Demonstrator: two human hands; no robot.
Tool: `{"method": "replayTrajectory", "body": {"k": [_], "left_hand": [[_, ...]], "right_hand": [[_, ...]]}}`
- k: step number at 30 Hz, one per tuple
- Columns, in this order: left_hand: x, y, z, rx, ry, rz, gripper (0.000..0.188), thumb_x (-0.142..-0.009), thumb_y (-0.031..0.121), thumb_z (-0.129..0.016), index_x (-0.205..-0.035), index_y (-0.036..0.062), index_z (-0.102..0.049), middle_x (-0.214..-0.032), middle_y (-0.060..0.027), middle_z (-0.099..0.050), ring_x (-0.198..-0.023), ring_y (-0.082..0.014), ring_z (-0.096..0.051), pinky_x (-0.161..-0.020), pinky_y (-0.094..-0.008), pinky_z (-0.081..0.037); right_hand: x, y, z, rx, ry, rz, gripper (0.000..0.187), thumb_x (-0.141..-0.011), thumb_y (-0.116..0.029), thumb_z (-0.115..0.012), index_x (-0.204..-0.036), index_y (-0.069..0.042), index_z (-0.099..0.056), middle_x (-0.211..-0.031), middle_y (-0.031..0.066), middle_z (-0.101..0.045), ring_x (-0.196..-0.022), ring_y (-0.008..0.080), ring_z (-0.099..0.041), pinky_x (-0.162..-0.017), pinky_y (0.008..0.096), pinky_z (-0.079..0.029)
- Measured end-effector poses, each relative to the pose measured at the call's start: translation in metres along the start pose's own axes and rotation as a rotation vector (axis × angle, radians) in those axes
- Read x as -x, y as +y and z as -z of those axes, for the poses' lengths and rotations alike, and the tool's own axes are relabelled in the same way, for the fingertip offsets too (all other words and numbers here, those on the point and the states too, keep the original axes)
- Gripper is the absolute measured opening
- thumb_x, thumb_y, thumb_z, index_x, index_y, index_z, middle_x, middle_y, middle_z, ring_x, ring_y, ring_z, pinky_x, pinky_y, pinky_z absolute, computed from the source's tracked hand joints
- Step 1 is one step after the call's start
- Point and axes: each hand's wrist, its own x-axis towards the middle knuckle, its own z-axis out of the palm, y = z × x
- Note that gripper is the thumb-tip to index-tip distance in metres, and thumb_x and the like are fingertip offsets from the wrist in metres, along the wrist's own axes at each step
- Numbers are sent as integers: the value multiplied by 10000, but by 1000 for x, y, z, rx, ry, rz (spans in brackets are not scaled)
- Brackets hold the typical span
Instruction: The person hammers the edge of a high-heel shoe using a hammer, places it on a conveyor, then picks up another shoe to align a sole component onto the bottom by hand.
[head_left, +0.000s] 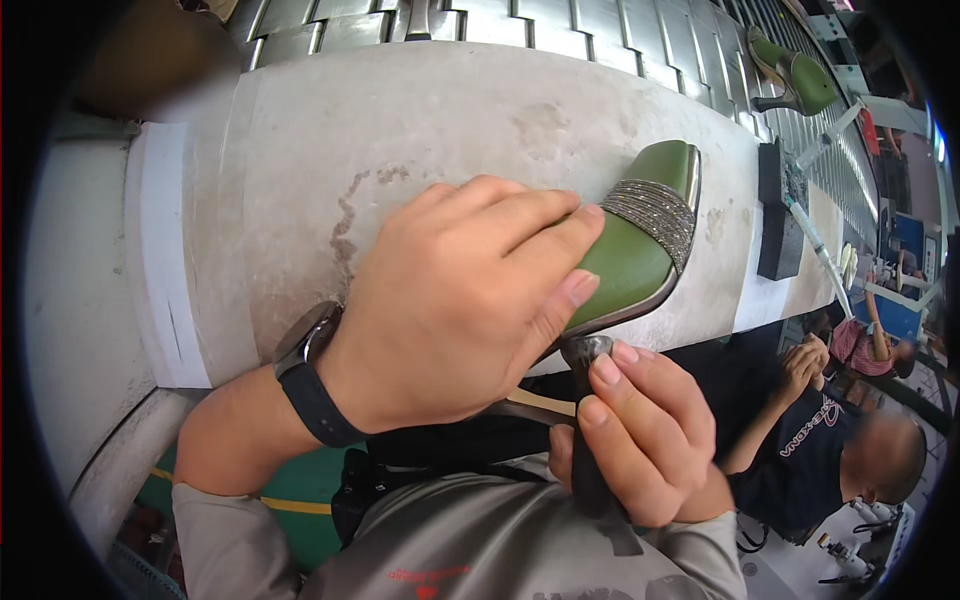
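A green high-heeled shoe (640, 245) with a glittery silver strap lies on its side over the front edge of a pale worn workbench (420, 130). My left hand (460, 300), with a dark watch on its wrist, covers the rear part of the shoe and grips it, thumb along the sole edge. My right hand (635, 435) is below the shoe and pinches a dark slim tool (590, 470), whose rounded end touches the shoe's underside. The heel is mostly hidden by my hands.
A metal slatted conveyor (600, 35) runs behind the bench and carries another green heeled shoe (795, 75) at the far right. A black block (778, 215) stands on the bench's right end. Another person in a dark shirt (830, 450) sits at lower right.
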Motion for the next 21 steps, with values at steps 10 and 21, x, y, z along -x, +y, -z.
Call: {"method": "replayTrajectory", "body": {"k": [10, 21], "left_hand": [[5, -1, 8, 4, -43, 24, 332, -1043, 129, -609, -1311, -55, -680, -1240, -238, -727, -1102, -399, -695, -965, -436, -547], [-37, 33, -3, -120, -218, 93, 1063, -780, 362, -925, -1587, -63, -379, -1323, -330, -633, -1198, -430, -658, -1026, -463, -517]], "right_hand": [[-15, 14, 6, -232, 45, -42, 221, -791, -6, -812, -997, 17, -734, -1006, 161, -767, -926, 312, -764, -794, 378, -638], [33, 48, 27, -830, 370, -755, 349, -942, -15, -715, -1267, 89, -644, -1201, 219, -767, -1097, 217, -737, -984, 333, -560]]}}
